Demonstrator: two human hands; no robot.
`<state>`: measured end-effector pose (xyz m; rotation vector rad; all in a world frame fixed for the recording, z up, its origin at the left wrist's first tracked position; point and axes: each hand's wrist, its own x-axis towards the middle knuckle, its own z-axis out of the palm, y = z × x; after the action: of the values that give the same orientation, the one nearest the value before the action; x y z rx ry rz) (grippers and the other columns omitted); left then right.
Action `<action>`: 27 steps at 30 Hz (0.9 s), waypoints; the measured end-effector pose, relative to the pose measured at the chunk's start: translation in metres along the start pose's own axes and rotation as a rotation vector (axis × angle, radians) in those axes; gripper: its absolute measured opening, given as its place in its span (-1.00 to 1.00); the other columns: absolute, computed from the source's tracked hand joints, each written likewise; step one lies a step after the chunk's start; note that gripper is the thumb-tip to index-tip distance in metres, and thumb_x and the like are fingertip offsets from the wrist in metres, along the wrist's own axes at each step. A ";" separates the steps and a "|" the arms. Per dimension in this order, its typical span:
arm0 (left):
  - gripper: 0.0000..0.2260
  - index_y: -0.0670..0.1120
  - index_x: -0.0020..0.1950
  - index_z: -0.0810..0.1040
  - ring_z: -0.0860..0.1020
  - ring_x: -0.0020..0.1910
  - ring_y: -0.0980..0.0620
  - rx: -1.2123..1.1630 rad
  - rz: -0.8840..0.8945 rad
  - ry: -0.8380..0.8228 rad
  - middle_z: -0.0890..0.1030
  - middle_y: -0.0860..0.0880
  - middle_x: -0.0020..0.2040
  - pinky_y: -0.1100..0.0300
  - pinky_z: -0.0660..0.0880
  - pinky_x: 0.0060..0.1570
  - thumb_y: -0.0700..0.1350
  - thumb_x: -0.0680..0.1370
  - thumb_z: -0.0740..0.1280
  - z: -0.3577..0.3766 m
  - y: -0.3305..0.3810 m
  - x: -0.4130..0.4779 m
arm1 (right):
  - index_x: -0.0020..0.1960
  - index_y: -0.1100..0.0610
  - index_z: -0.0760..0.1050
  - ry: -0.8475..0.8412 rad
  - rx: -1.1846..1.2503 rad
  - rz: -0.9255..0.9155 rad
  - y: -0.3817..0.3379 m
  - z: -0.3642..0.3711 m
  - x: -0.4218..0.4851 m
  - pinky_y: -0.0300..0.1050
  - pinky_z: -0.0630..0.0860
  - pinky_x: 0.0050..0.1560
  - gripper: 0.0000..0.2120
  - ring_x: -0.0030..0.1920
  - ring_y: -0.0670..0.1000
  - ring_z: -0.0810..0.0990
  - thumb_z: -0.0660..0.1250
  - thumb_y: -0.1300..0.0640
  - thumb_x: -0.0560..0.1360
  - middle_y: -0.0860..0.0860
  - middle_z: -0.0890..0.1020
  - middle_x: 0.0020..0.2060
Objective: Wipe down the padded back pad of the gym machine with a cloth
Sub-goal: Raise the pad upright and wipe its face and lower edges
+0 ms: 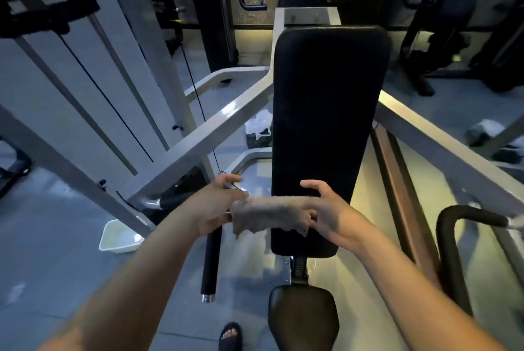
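i hold the cloth (pixel 270 213) stretched between both hands in front of the lower part of the back pad (pixel 326 112), so that a flat band of fabric is ready to meet the padding. my left hand (pixel 217 204) grips the left end, thumb and fingers partly curled around it, with the upper fingers loose and slightly spread above the fabric. my right hand (pixel 326 209) pinches the right end between thumb and lower fingers, while the index finger arches open over the pad's face. the cloth crosses the pad's left edge near its bottom; i cannot tell whether it is pressed against the surface. the pad stands upright and tilts away from me, above the seat (pixel 303 319). a white tub (pixel 119 238) sits on the floor to the left, probably kept within reach for rinsing. most of the pad's length lies above the cloth, so i judge wiping upward is the remaining work.
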<state>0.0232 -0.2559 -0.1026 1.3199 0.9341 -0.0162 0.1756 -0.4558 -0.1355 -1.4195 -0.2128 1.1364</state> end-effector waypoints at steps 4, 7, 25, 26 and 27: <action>-0.83 0.01 -0.09 0.65 0.60 -0.12 0.00 0.647 0.325 -0.203 0.63 0.00 -0.12 0.10 0.54 -0.14 -0.03 0.37 0.54 -0.039 0.012 0.014 | 0.22 -0.09 0.53 0.032 -0.590 -0.214 -0.018 0.051 0.018 -0.09 0.60 0.06 -0.53 0.05 0.03 0.63 0.39 0.36 0.44 0.06 0.55 0.18; -0.88 0.02 -0.29 0.58 0.48 -0.34 0.16 0.997 0.536 -0.075 0.58 -0.05 -0.28 0.15 0.50 -0.32 0.01 0.40 0.44 -0.067 0.017 0.031 | 0.17 -0.09 0.51 0.057 -0.931 -0.319 -0.032 0.088 0.032 -0.33 0.49 0.08 -0.64 0.02 -0.11 0.55 0.42 0.26 0.48 -0.05 0.42 0.10; -0.77 -0.13 0.22 0.43 0.55 0.01 -0.12 0.549 0.370 0.481 0.56 -0.07 -0.01 0.07 0.50 -0.03 -0.08 0.62 0.30 -0.259 0.060 0.095 | 0.28 0.17 0.53 0.141 -0.406 -0.085 -0.014 0.282 0.165 -0.11 0.65 -0.17 -0.75 -0.14 -0.02 0.69 0.34 0.09 0.64 0.10 0.70 0.00; -0.68 -0.12 0.34 0.38 0.51 0.15 -0.15 0.655 0.361 0.498 0.51 -0.11 0.15 0.04 0.49 0.11 -0.07 0.62 0.29 -0.261 0.054 0.103 | 0.36 0.16 0.48 0.158 -0.510 -0.054 -0.011 0.282 0.172 -0.04 0.66 -0.01 -0.65 -0.01 0.03 0.69 0.34 0.03 0.64 0.10 0.68 0.11; -0.62 -0.10 0.40 0.35 0.47 0.23 -0.17 0.754 0.339 0.474 0.45 -0.14 0.25 0.00 0.47 0.20 -0.08 0.61 0.30 -0.261 0.047 0.109 | 0.43 0.15 0.43 0.170 -0.636 -0.030 -0.010 0.280 0.176 -0.04 0.60 0.13 -0.57 0.14 0.08 0.65 0.34 0.00 0.63 0.08 0.64 0.21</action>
<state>-0.0310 0.0256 -0.1160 2.2375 1.1378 0.2368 0.0674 -0.1434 -0.1499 -2.0534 -0.5033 0.9521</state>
